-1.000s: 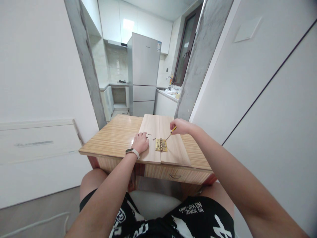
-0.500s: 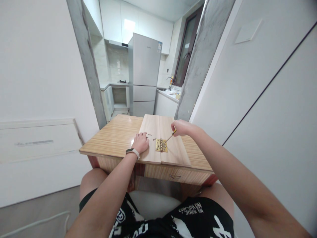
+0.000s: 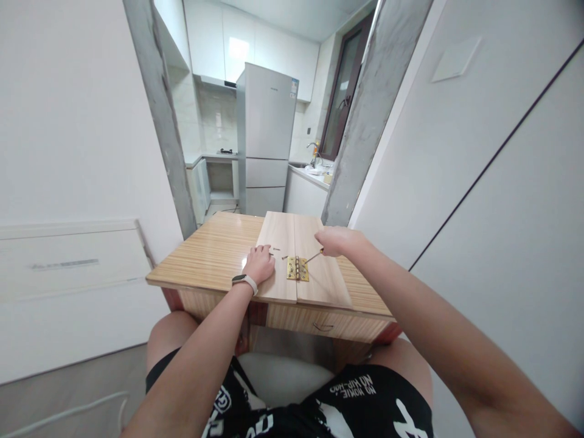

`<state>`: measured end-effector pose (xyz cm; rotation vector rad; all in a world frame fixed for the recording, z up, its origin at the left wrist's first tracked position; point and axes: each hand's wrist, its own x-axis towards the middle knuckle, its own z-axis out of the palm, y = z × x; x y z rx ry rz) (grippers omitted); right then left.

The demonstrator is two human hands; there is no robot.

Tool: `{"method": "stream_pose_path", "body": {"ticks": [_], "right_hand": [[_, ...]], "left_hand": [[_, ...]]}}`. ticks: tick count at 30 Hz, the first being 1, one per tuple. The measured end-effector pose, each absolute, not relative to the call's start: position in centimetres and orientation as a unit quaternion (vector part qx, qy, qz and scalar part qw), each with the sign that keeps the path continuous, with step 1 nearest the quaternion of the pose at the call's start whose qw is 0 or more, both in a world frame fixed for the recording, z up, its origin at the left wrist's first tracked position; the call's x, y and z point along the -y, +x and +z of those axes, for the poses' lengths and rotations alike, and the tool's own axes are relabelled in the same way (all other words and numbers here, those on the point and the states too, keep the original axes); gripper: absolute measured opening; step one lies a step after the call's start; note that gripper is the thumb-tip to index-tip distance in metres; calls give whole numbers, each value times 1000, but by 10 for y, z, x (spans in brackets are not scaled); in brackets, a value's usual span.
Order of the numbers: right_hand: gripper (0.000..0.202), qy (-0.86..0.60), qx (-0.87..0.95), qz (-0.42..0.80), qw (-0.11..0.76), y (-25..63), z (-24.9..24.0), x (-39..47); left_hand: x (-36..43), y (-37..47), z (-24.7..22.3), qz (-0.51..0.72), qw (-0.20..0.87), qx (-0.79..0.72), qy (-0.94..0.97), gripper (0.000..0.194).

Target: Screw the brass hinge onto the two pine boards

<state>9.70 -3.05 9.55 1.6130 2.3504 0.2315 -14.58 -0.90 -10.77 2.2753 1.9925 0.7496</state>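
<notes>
A brass butt hinge (image 3: 292, 268) lies flat across the seam between two pale wooden boards (image 3: 319, 289). My right hand (image 3: 338, 241) is closed round the handle of a screwdriver (image 3: 314, 257), whose shaft slants down left so its tip meets the hinge's right leaf. Most of the handle is hidden in my fist. My left hand (image 3: 260, 263) rests flat on the left board, left of the hinge, fingers stretched out. Near its fingertips lie a few loose screws (image 3: 285, 257) on that board.
The boards lie on a striped wood-grain table (image 3: 210, 249) with a drawer (image 3: 322, 327) in its front. A white wall panel (image 3: 479, 182) stands close on the right. Beyond the table are a grey fridge (image 3: 269, 115) and a sink counter (image 3: 310, 179).
My right hand has rolled over on the screwdriver, so its handle is now mostly covered. The screwdriver tip stays at the hinge. My left hand has not moved.
</notes>
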Motion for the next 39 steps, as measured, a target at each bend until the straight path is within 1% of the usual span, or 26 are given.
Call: {"method": "stream_pose_path", "body": {"ticks": [2, 3, 5, 8, 14, 16, 18, 21, 26, 30, 31, 33, 34, 36, 38, 39], "right_hand": [[39, 551, -812, 80, 174, 97, 93, 30], [36, 551, -810, 78, 185, 96, 90, 30], [27, 560, -806, 73, 176, 95, 84, 30], [17, 580, -800, 69, 133, 93, 78, 32], [22, 569, -814, 89, 77, 90, 79, 44], [26, 561, -817, 102, 88, 89, 79, 46], [29, 550, -818, 116, 121, 89, 78, 48], [26, 534, -820, 134, 159, 90, 78, 52], [33, 537, -813, 185, 132, 103, 89, 51], [35, 595, -786, 121, 118, 118, 91, 33], [36, 603, -786, 99, 96, 121, 87, 28], [29, 612, -789, 42, 39, 123, 72, 20], [32, 621, -784, 15, 15, 122, 62, 17], [50, 635, -771, -20, -25, 117, 36, 15], [63, 652, -756, -44, -41, 108, 11, 15], [66, 657, -751, -49, -44, 103, 0, 16]], "left_hand": [[9, -146, -108, 241, 14, -640, 730, 53], [10, -146, -108, 242, 14, -640, 729, 53], [10, -145, -108, 243, 13, -640, 729, 53], [10, -146, -108, 245, 14, -640, 728, 53], [8, -147, -111, 252, 11, -637, 729, 52], [8, -147, -111, 252, 10, -635, 730, 53], [8, -147, -111, 250, 12, -634, 731, 53], [8, -147, -110, 247, 13, -634, 733, 52], [9, -147, -109, 250, 11, -633, 732, 52], [8, -146, -110, 253, 13, -637, 728, 52], [8, -146, -111, 253, 14, -638, 728, 52], [8, -146, -110, 252, 16, -638, 727, 51], [8, -146, -110, 251, 17, -638, 728, 52], [9, -146, -109, 252, 20, -638, 727, 52], [10, -146, -108, 253, 23, -640, 725, 53], [10, -146, -107, 253, 24, -641, 724, 53]]}}
